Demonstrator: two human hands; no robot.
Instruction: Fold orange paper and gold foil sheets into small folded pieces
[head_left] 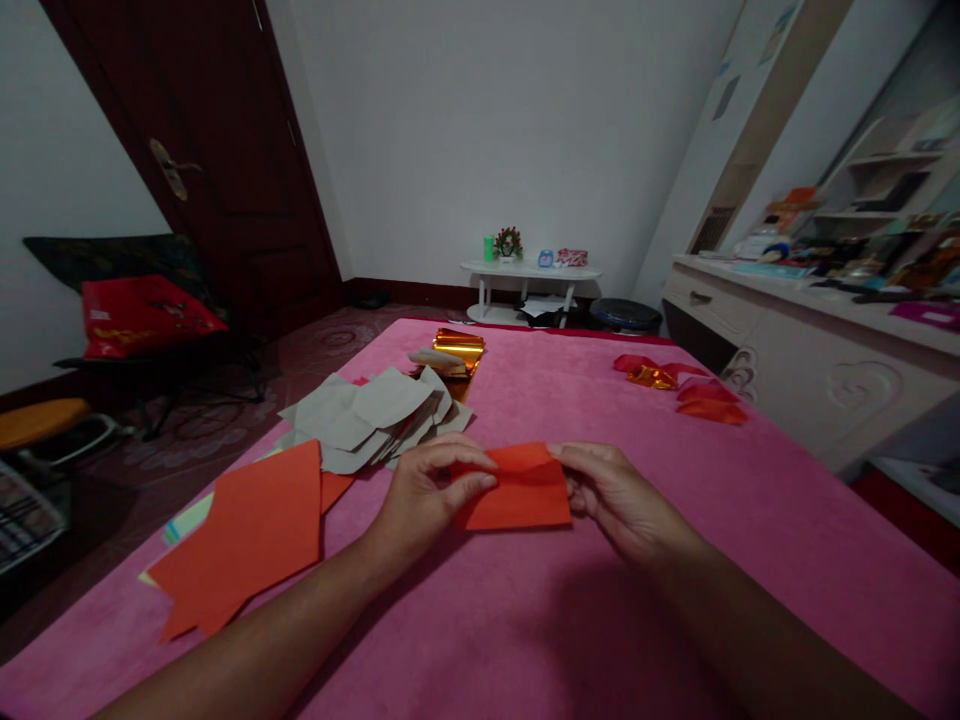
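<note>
An orange-red paper piece (517,495), rectangular and apparently folded, is held between both hands over the pink cloth (480,620). My left hand (435,485) pinches its left side, thumb on top. At the right upper edge my right hand (611,495) grips it between thumb and fingers, with some fingers curled behind. Left of my left hand lies a stack of larger orange sheets (262,530). Beyond it is a loose pile of grey paper pieces (360,415). A shiny gold foil roll (459,348) rests behind that pile.
Red folded pieces (709,400) and a gold foil piece (652,378) lie at the far right of the cloth. A white side table (525,270) stands by the back wall. A cluttered dresser (825,340) is on the right, and a chair with a red bag (150,315) on the left.
</note>
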